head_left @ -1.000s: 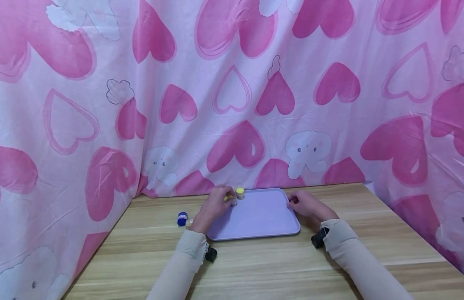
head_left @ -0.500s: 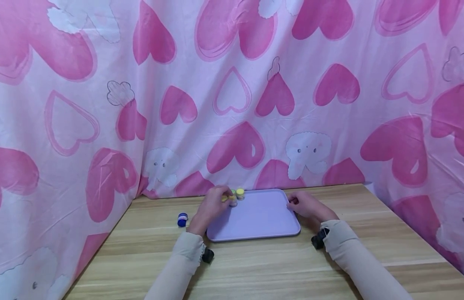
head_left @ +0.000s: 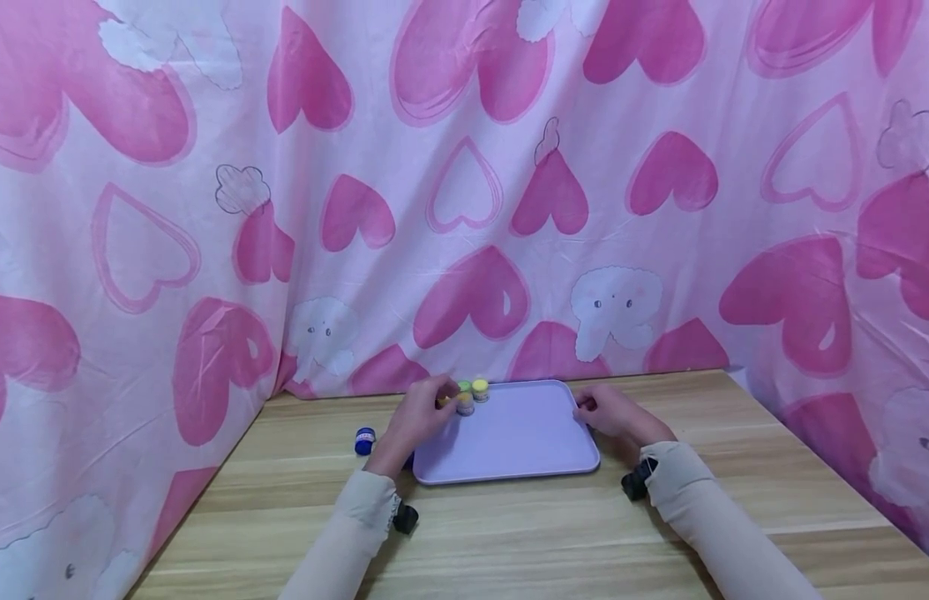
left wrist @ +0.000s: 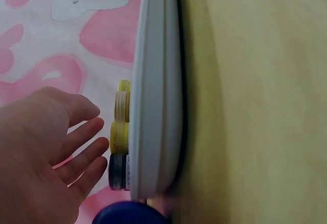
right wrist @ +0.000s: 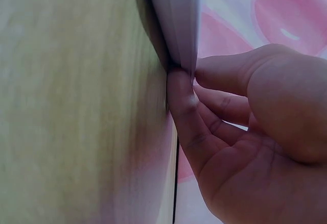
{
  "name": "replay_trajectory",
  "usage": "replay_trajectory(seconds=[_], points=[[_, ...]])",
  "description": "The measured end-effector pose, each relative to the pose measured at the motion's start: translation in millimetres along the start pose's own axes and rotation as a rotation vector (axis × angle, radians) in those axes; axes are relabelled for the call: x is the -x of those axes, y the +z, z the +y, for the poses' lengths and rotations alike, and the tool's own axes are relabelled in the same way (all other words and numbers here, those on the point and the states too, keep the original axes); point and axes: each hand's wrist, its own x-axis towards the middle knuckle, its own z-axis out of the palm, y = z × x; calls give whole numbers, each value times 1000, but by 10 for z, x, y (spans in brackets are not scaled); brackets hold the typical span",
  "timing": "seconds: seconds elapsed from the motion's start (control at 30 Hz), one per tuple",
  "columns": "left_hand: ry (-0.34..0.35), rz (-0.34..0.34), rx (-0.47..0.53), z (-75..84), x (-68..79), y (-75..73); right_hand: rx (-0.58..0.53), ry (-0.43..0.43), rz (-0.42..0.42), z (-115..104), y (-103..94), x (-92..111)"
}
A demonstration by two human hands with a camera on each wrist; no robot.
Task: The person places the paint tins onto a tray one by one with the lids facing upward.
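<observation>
A pale purple tray (head_left: 520, 429) lies on the table. Small round pots with coloured lids stand in its far left corner, among them a yellow-lidded pot (head_left: 480, 390), a green-lidded pot (head_left: 465, 387) and an orange-lidded pot (head_left: 466, 406). My left hand (head_left: 422, 412) hovers beside them. The left wrist view shows its fingers (left wrist: 84, 155) relaxed and a gap before the pots, where a dark-lidded pot (left wrist: 117, 172) also appears. My right hand (head_left: 614, 411) pinches the tray's right rim; one finger (right wrist: 184, 94) reaches under it and the thumb presses the side.
A blue pot (head_left: 365, 441) is on the wooden table (head_left: 509, 542), left of the tray. Behind the table hangs a pink curtain (head_left: 449, 275) with hearts, close to the tray's far edge.
My left hand has drawn back slightly to the left and let go of the orange-lidded pot, which now stands on the tray. The right hand stays at the rim.
</observation>
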Motion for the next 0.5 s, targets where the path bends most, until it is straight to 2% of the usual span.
replay_trajectory(seconds=[0.17,0.5], points=[[-1,-2,7,-54,74,-81,-11,14,-5,-18,-2,9],[-49,16,-16,-201,255,-315,1,28,3,-28,1,26]])
